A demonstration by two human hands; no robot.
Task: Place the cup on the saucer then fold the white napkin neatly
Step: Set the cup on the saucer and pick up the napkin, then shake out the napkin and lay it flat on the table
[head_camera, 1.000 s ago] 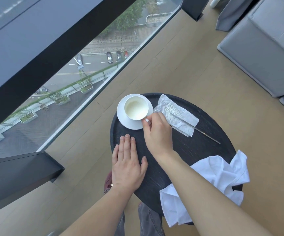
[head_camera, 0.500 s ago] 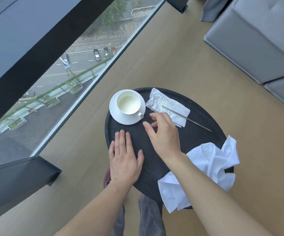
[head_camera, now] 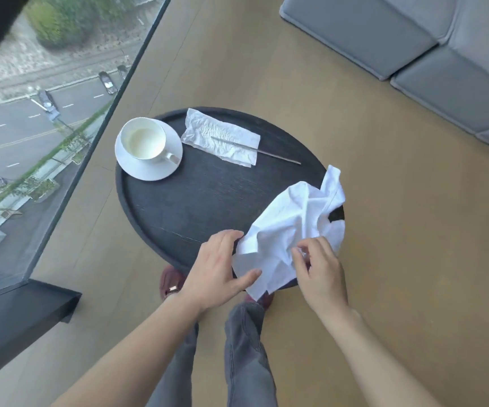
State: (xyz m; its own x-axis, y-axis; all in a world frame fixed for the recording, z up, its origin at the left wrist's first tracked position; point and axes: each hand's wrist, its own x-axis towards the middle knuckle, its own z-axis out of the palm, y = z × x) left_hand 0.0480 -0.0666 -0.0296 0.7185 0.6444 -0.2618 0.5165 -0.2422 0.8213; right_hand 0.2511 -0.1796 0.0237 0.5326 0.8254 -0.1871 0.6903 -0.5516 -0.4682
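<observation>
I stood in what looked like a lounge high up in a tall building, perhaps a hotel room or a flat; I could not tell which. A floor-to-ceiling window ran beside me, and far below it lay a road with small cars and a strip of trees. The floor was pale wood boards. Grey sofa cushions filled the far corner. At my feet stood a small round black side table, laid with a white cup on a saucer.
</observation>
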